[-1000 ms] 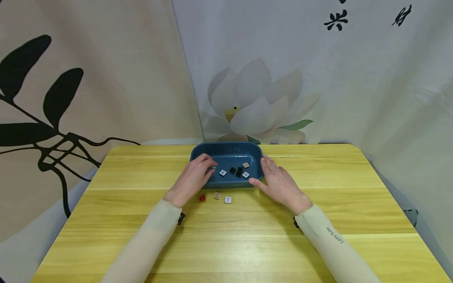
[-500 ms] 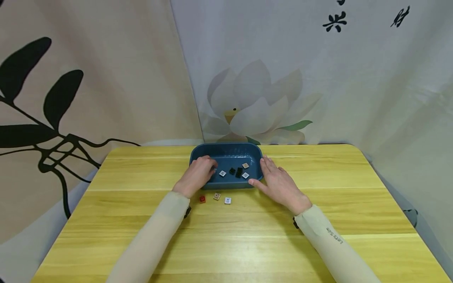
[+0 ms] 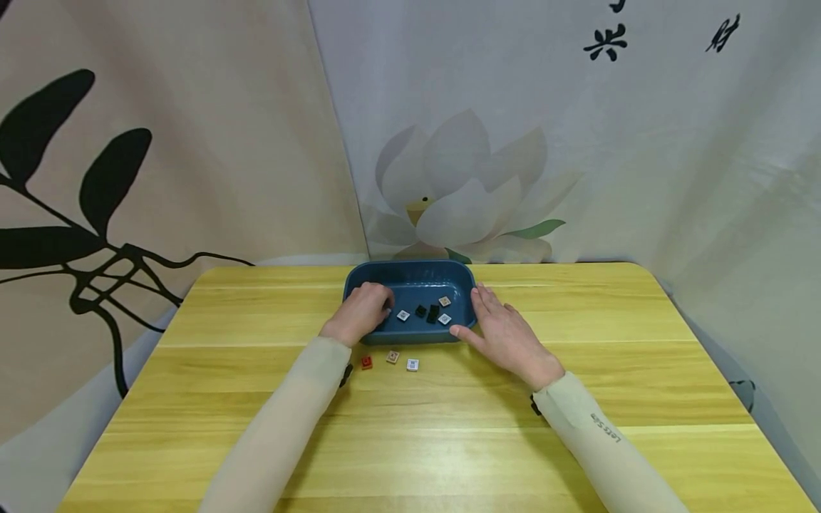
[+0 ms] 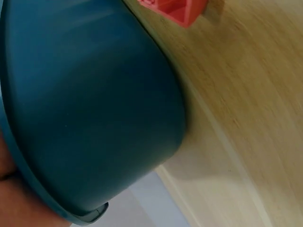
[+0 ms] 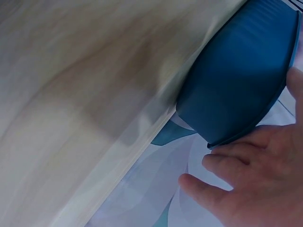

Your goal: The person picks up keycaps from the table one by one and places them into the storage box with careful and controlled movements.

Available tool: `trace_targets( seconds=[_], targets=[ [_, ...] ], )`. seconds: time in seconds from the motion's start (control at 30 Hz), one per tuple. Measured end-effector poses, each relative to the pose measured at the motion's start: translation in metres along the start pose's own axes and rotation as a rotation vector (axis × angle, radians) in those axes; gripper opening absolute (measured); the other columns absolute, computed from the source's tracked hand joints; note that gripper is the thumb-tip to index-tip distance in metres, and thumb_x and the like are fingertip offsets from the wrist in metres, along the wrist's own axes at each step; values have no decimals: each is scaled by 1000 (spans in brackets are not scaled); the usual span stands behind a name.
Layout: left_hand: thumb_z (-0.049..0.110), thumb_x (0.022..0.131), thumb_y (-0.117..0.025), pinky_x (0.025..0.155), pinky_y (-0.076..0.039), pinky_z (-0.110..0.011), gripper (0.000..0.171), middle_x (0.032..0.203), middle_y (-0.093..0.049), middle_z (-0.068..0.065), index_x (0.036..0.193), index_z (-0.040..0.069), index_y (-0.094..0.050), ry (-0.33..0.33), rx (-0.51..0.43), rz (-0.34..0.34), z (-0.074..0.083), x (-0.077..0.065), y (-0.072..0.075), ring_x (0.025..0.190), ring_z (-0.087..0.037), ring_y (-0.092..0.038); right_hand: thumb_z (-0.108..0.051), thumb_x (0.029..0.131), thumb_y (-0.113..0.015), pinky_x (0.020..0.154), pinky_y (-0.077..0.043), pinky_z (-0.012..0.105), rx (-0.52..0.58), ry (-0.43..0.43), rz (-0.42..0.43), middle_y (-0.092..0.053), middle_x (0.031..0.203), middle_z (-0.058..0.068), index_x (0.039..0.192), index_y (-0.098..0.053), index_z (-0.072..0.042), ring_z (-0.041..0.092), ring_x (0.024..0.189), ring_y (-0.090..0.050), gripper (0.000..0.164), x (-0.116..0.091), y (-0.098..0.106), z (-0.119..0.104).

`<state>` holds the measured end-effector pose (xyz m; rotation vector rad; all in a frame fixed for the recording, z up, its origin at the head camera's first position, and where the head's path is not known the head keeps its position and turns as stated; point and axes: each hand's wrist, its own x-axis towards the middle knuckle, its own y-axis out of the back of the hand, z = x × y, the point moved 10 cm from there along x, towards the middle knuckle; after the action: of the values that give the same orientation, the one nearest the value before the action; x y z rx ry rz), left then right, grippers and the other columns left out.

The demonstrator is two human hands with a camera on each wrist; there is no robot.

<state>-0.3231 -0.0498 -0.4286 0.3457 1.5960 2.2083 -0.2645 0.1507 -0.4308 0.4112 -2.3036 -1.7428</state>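
A blue tray (image 3: 413, 276) sits toward the far side of the table, with black keycaps (image 3: 432, 313), white keycaps (image 3: 403, 315) and a beige keycap (image 3: 445, 301) inside. My left hand (image 3: 360, 313) reaches over the tray's left side, fingers bent down into it; its fingertips are hidden, so whether they pinch anything cannot be told. With fairly straight fingers my right hand (image 3: 509, 338) rests against the tray's right rim, thumb at the front corner. In the right wrist view those fingers (image 5: 236, 168) lie along the tray wall (image 5: 241, 80).
On the table (image 3: 487, 442) in front of the tray lie a red keycap (image 3: 366, 363), another beige keycap (image 3: 393, 357) and another white keycap (image 3: 412, 365). A printed curtain (image 3: 468, 178) hangs behind the table's far edge.
My left hand has moved slightly right and its fingers have dipped deeper into the tray, while the left forearm shifted right. The right hand stays against the tray.
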Motion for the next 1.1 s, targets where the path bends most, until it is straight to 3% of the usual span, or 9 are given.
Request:
trace_targets(
  seconds=[0.2, 0.37, 0.57, 0.93, 1.1],
  targets=[
    [13, 103, -66, 96, -56, -43, 22, 120, -70, -14, 121, 3, -73, 21, -1, -26, -2, -3, 2, 101, -25, -65, -66, 102, -48, 117, -34, 60, -1, 3, 2, -22, 168, 22, 160, -26, 6, 37, 155, -24, 95, 1, 0, -1],
    [19, 104, -64, 105, -51, -47, 30, 129, -66, -16, 129, 2, -70, -4, -7, 66, -1, -11, 18, 114, -30, -63, -66, 103, -46, 116, -34, 60, -11, 4, 5, -23, 168, 23, 160, -27, 7, 37, 155, -25, 95, 1, -2, -1],
    [28, 107, -60, 112, -45, -50, 36, 142, -59, -14, 135, 7, -67, -87, 1, 168, 8, -26, 32, 129, -31, -57, -66, 102, -47, 117, -33, 60, -4, -2, -2, -22, 168, 23, 160, -26, 6, 37, 155, -24, 95, 0, -1, -1],
    [30, 105, -63, 118, -33, -56, 48, 159, -44, -17, 145, 4, -58, -182, 16, 276, 12, -60, 39, 146, -35, -41, -68, 101, -46, 118, -31, 60, 7, -15, -20, -19, 169, 21, 160, -24, 6, 37, 156, -22, 97, -1, -2, 1],
    [37, 107, -59, 120, -29, -59, 54, 163, -37, -17, 149, 4, -53, -194, 47, 273, 8, -77, 36, 151, -36, -34, -67, 101, -47, 118, -31, 60, 3, -12, -16, -19, 169, 22, 160, -24, 6, 37, 156, -22, 97, -1, -1, 1]
  ],
)
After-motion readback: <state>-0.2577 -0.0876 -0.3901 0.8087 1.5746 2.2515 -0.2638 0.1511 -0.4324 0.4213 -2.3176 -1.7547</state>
